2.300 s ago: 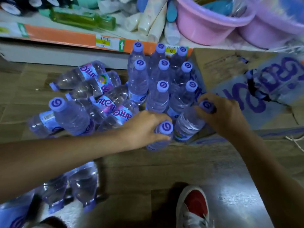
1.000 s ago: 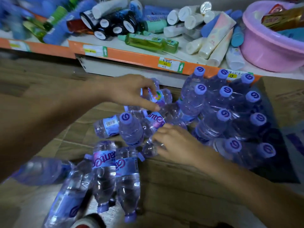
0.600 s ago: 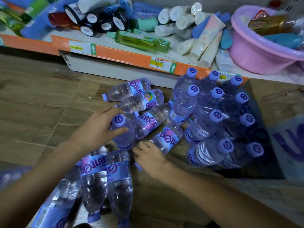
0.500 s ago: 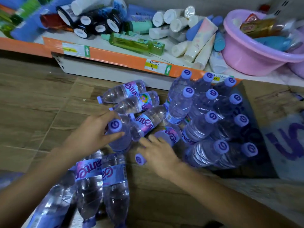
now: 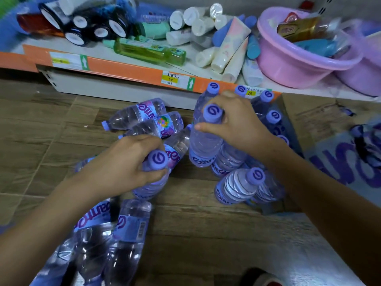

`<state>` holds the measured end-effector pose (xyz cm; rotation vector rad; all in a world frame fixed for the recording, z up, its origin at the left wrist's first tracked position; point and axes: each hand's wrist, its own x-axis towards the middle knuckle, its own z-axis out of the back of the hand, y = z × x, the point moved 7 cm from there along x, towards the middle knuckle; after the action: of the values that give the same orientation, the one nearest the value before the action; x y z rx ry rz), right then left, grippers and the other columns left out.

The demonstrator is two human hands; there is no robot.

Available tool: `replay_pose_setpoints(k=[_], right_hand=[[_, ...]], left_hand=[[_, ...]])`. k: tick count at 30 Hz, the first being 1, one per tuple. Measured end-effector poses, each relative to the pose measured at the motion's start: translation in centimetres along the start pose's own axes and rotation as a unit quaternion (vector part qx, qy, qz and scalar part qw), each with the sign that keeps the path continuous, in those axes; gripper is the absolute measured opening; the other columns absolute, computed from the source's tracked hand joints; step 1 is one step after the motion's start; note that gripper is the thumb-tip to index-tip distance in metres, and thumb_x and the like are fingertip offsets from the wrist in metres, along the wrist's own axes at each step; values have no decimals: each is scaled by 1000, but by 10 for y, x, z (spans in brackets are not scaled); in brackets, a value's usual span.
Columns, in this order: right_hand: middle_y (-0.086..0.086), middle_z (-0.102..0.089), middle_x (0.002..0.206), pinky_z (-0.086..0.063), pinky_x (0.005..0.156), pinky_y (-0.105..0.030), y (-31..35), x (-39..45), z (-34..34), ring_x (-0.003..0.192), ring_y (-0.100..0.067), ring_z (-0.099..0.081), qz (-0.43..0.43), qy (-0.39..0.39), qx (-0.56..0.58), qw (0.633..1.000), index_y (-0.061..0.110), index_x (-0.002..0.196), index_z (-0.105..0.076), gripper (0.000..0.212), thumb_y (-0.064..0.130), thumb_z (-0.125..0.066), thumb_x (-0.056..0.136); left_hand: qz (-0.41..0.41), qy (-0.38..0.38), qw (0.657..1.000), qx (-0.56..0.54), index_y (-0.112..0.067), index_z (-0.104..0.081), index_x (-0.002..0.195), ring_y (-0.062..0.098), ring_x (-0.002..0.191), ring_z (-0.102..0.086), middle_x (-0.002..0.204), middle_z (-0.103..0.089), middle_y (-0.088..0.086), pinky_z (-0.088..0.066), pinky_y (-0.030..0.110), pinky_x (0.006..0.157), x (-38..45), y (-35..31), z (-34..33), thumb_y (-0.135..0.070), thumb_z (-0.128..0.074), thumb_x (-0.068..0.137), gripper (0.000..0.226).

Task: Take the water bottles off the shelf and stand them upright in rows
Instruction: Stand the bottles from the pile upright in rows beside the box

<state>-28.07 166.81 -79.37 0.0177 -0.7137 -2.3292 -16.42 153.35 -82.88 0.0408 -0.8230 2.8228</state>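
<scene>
Purple caps everywhere on the wooden floor [image 5: 195, 234]. Left hand [image 5: 123, 168] grips a bottle [image 5: 152, 182] by the neck, fingers curled under its cap, bottle upright just left of the standing rows [image 5: 243, 182]. Right hand [image 5: 239, 122] pinches a second bottle [image 5: 204, 145] near the cap, at the rows' left edge. Loose bottles [image 5: 148, 120] lie on their sides beside the shelf [image 5: 127, 69], more lie by the left arm. A pink basin [image 5: 288, 65] sits on the shelf.

Bottom-left bottles [image 5: 86, 250] blurred, edge-cropped
</scene>
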Motion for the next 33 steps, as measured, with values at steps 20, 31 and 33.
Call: replay_pose_setpoints(k=[20,31,33], right_hand=[[-13,-53,108,-43,87,-35,-42,-12,-40,100,-29,-53,-72,123,-30,989,9,102,-61,28,15,-70,76],[-7,-50,104,-44,88,-37,-27,-4,-51,100,-27,-53,-30,208,-72,975,11,105,-57,27,18,-66,80],[-5,-50,105,-42,88,-33,-26,-2,-54,103,-24,-52,-11,237,-90,967,12,107,-56,28,22,-64,82]], left_hand=[[-50,66,997,1,-7,-54,105,30,100,-58,108,-57,9,-47,36,79,55,-58,-94,-50,-39,73,56],[-22,41,995,-89,-12,-42,130,20,117,-49,129,-47,4,-44,33,96,47,-43,-101,-46,-54,83,59],[-16,43,990,-135,-17,-47,124,9,105,-51,118,-53,-1,-44,23,89,38,-29,-94,-49,-59,81,55]])
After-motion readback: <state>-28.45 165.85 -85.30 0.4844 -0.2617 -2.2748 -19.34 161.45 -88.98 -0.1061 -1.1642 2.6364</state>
